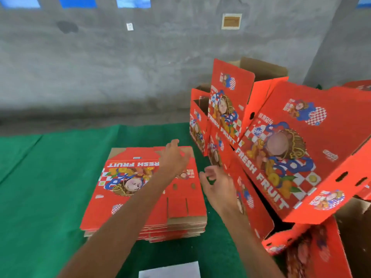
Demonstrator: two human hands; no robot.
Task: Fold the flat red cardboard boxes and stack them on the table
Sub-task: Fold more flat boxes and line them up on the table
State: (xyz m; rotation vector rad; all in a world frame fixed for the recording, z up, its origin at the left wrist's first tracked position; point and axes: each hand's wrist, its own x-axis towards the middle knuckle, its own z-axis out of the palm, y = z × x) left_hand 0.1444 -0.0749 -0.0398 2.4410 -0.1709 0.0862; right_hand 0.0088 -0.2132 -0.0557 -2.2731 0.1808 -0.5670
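Note:
A stack of flat red cardboard boxes (140, 189), printed with "FRESH FRUIT" and a cartoon figure, lies on the green-covered table (40, 187). My left hand (173, 157) hovers over the far right part of the top sheet, fingers loosely spread, holding nothing. My right hand (217, 185) hangs just right of the stack with relaxed, slightly curled fingers and is empty. To the right, several folded red boxes (301, 149) are piled up, tilted against one another.
A grey concrete wall (120, 67) rises behind the table. A white sheet (169, 270) lies at the table's near edge. More folded red boxes (309, 251) lean at the lower right, showing brown inner cardboard.

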